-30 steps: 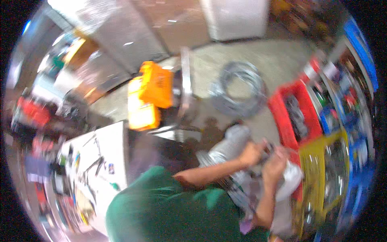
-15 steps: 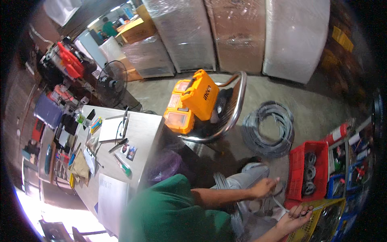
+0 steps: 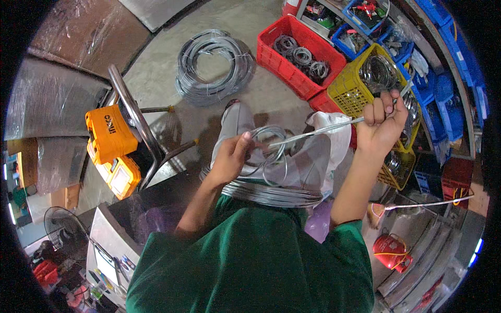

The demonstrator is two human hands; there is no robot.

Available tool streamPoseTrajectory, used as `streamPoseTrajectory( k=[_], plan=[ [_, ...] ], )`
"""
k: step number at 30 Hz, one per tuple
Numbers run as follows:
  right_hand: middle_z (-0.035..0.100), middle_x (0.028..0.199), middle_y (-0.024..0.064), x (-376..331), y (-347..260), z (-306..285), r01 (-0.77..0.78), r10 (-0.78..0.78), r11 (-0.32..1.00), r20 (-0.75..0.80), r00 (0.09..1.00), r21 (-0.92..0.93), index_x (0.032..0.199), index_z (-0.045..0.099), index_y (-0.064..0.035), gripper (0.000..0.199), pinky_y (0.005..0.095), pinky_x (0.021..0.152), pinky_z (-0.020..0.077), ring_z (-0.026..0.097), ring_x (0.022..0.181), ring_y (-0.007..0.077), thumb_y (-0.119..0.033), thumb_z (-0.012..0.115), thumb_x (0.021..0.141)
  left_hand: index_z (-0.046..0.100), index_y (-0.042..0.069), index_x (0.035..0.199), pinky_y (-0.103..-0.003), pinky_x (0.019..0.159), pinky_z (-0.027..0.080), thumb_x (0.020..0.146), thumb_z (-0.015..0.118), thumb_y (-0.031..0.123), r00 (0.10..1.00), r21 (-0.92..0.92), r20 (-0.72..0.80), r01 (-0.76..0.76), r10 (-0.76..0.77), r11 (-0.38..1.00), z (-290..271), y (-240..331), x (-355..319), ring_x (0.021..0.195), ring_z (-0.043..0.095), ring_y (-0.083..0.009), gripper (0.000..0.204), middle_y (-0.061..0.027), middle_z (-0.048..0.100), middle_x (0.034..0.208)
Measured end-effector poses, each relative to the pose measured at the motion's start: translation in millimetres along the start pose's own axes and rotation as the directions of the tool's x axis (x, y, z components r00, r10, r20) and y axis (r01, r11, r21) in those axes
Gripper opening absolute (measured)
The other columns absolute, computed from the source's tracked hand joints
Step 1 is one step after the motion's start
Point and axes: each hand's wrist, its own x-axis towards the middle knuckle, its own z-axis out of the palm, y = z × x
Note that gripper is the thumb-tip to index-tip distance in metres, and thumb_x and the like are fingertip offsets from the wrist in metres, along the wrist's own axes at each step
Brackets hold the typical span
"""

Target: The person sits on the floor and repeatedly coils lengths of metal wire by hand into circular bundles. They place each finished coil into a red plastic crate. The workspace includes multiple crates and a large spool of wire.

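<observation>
Right hand (image 3: 383,122) clenched round a straight end of grey wire (image 3: 318,130), raised above the lap.
Left hand (image 3: 229,159) grips the small wire coil (image 3: 271,151), over a larger coil (image 3: 271,194) on the lap.

Grey wire (image 3: 271,151), green shirt (image 3: 250,261), red crate (image 3: 300,57), yellow basket (image 3: 360,88), orange cases (image 3: 107,133), blue bins (image 3: 443,88).
</observation>
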Motion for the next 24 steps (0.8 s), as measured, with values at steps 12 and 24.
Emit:
streamPoseTrajectory(
  k=[12, 24],
  plan=[
    [0.038, 0.066, -0.0049, -0.1, -17.5, -15.2, -0.045, 0.046, 0.999, -0.038, 0.998, 0.024, 0.098, 0.054, -0.0101, 0.016, 0.0255, 0.039, 0.0164, 0.021, 0.043, 0.0068, -0.025, 0.049, 0.097, 0.056, -0.002, 0.114, -0.026, 0.071, 0.043, 0.106, 0.035, 0.035, 0.988, -0.016, 0.084, -0.13, 0.131, 0.991, 10.6, -21.0, 7.7, 0.082, 0.059, -0.0157, 0.043, -0.0028, 0.052, 0.079],
    [0.036, 0.062, -0.0031, 58.4, -75.1, -66.4, 0.061, -0.069, 0.994, 0.092, 0.993, 0.089, 0.091, 0.054, -0.0034, 0.016, 0.0255, 0.04, 0.0175, 0.023, 0.044, 0.0073, -0.019, 0.05, 0.095, 0.043, 0.006, 0.074, -0.034, 0.057, 0.049, 0.104, 0.033, 0.047, 0.996, -0.505, 0.089, 0.026, 0.022, 0.863, 21.6, 19.3, -16.6, 0.041, 0.043, -0.0124, 0.052, -0.0184, 0.062, 0.107]
  ],
)
